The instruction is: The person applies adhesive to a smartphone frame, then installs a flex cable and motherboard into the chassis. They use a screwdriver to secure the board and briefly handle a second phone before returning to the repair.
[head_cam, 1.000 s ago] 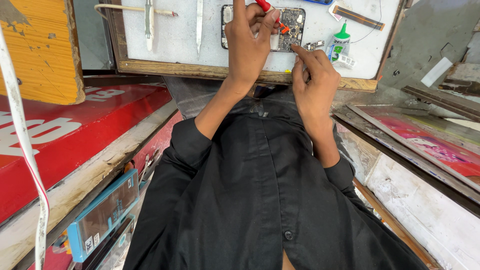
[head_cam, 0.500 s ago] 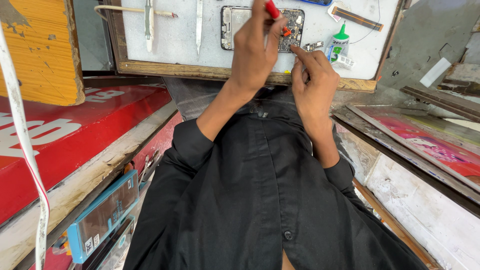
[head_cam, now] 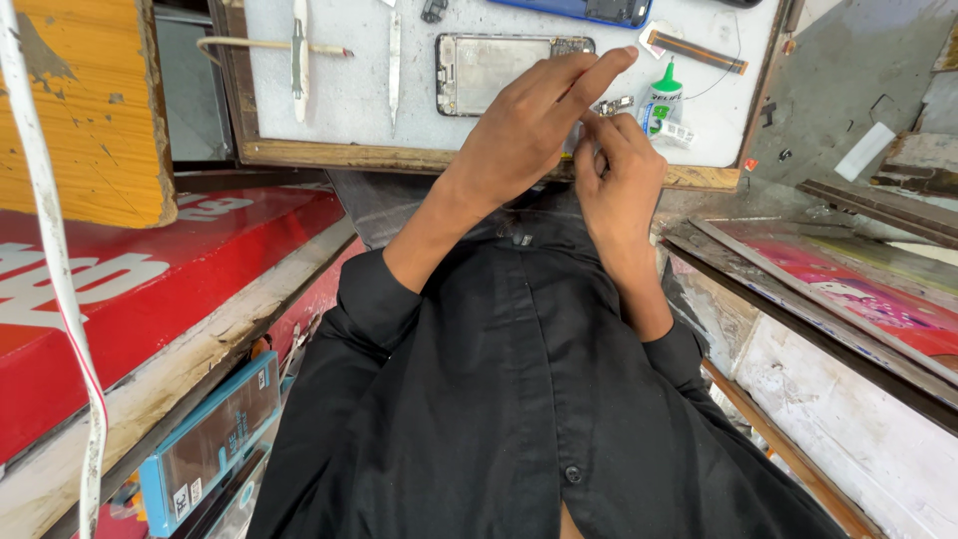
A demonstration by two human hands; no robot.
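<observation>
My left hand (head_cam: 524, 135) hovers over the near edge of the white work board (head_cam: 349, 105), two fingers stretched out to the right. No tool shows in it; its palm is hidden. My right hand (head_cam: 619, 175) is curled beside it, fingertips pinched against the left hand's fingers, with nothing visible between them. Just beyond the hands lies an opened phone frame (head_cam: 479, 70), partly covered by my left fingers. A small metal part (head_cam: 616, 104) lies next to a little glue bottle with a green cap (head_cam: 660, 100).
Tweezers (head_cam: 394, 55), a white-handled tool (head_cam: 298, 50), a ribbon cable (head_cam: 696, 52) and a blue phone (head_cam: 584, 10) lie on the board. A red sign board (head_cam: 150, 269) and yellow panel (head_cam: 75, 110) are left, a blue box (head_cam: 210, 439) lower left, a pink panel (head_cam: 848, 289) right.
My left hand has come down off the phone frame toward my right hand. The red-handled tool it held is no longer in sight. My right hand's fingertips now meet the left hand.
</observation>
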